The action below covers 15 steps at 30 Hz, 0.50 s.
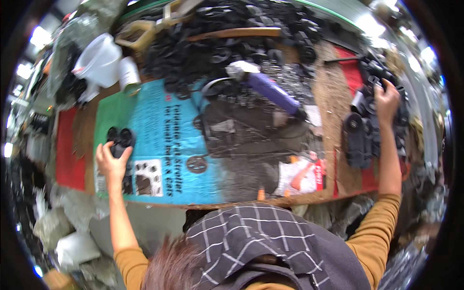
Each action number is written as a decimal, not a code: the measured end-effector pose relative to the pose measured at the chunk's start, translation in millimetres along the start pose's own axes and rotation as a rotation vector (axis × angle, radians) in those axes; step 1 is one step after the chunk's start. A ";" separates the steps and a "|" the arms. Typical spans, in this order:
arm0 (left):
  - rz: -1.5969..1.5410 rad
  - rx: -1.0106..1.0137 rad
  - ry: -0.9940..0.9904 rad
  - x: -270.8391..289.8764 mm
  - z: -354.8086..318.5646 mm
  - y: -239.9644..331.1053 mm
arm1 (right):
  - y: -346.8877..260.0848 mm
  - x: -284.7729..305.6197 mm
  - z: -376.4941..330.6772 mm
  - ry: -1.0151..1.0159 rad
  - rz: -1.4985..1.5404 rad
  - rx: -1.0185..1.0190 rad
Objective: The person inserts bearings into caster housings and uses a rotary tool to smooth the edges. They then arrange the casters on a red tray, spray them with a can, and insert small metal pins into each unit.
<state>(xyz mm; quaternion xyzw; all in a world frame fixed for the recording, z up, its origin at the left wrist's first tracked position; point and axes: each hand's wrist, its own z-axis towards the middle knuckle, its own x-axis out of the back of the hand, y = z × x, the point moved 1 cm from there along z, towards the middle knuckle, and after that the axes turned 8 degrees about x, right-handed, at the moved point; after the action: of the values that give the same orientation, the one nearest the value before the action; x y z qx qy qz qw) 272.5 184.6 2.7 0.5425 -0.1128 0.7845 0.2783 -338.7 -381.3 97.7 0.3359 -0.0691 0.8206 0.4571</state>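
On the left of the table, my left hand (pixel 113 163) is closed around the lower end of a black twin-wheel part (pixel 121 139). Its two round wheels point away from me, over green and blue printed card. My right hand (pixel 387 102) is stretched far out to the right, at a pile of similar black wheel parts (pixel 358 140). The fingers of that hand are bent at the far end of the pile, and what they grip is too small and dark to make out. Between the hands lies a purple, tube-shaped tool (pixel 273 92) with a dark tip.
Black plastic parts (pixel 212 53) are heaped at the back, with an orange-brown strip (pixel 234 34) across them. Small shiny metal pieces (pixel 290 77) lie behind the tool. A white bucket (pixel 99 58), a white can (pixel 129 75) and a yellowish bin (pixel 137 36) stand back left.
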 end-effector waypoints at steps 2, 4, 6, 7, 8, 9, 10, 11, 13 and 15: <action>0.007 -0.044 -0.013 7.1 -6.5 20.3 | -57.9 9.6 10.6 -0.096 0.272 -0.089; -0.049 0.140 -0.312 16.9 -4.3 31.9 | -102.0 10.1 14.2 -0.246 0.494 -0.094; -0.264 0.214 -0.408 32.9 -0.7 46.5 | -135.0 1.5 8.0 -0.440 0.620 -0.081; -0.400 0.386 -0.538 42.9 1.6 55.5 | -148.6 -9.4 4.5 -0.513 0.643 -0.127; -0.442 0.244 -0.453 54.9 -7.0 72.2 | -155.9 -19.9 -0.6 -0.625 0.656 -0.237; -0.623 0.210 -0.603 67.7 -18.9 90.4 | -163.2 -33.6 -4.9 -0.602 0.633 -0.283; -0.785 0.108 -0.738 75.8 -32.7 115.1 | -167.6 -50.0 -7.5 -0.623 0.576 -0.373; -0.872 0.068 -0.874 81.9 -49.7 141.8 | -170.7 -67.7 -7.9 -0.619 0.552 -0.436; -0.762 -0.119 -0.944 77.9 -77.0 204.4 | -176.9 -99.4 -7.9 -0.669 0.346 -0.557; -0.722 -0.237 -0.939 73.3 -103.8 251.0 | -181.4 -116.7 -6.4 -0.730 0.316 -0.611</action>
<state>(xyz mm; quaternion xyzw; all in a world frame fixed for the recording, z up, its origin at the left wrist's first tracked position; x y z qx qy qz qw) 31.6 51.7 61.0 0.8003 -0.1190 0.2991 0.5059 -155.7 -356.8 -14.0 0.4374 -0.5118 0.6510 0.3506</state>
